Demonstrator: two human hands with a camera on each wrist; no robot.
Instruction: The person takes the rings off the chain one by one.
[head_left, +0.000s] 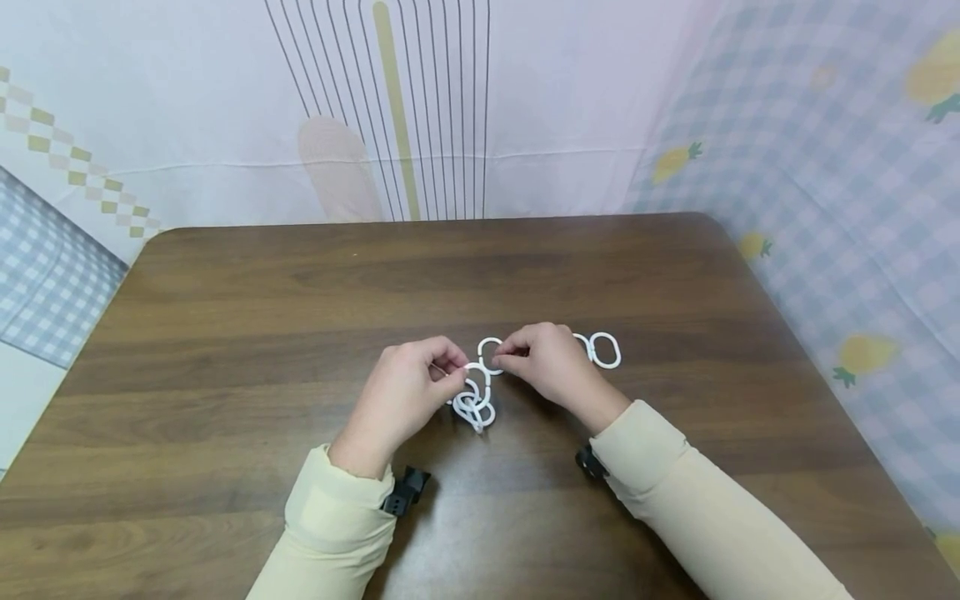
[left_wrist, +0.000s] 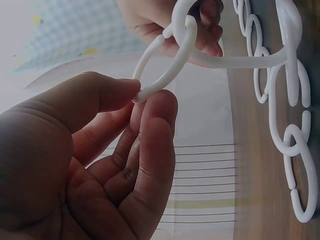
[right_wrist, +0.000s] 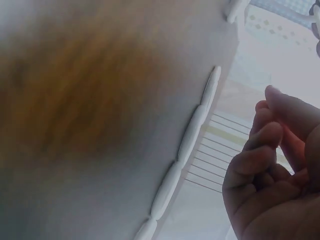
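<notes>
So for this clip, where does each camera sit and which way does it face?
Head: above, looking forward and down at the wooden table; both hands, cream sleeves.
Left wrist: behind the left hand, whose thumb and fingers pinch a white plastic ring.
Right wrist: low over the table, blurred; curled fingers of the right hand.
Head and left-wrist views share the ring chain.

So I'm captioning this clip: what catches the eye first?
Two hands meet mid-table over a white plastic ring chain. The left hand pinches one ring by its fingertips, and the right hand grips the adjoining one. More links lie on the wooden table beyond the right hand.
</notes>
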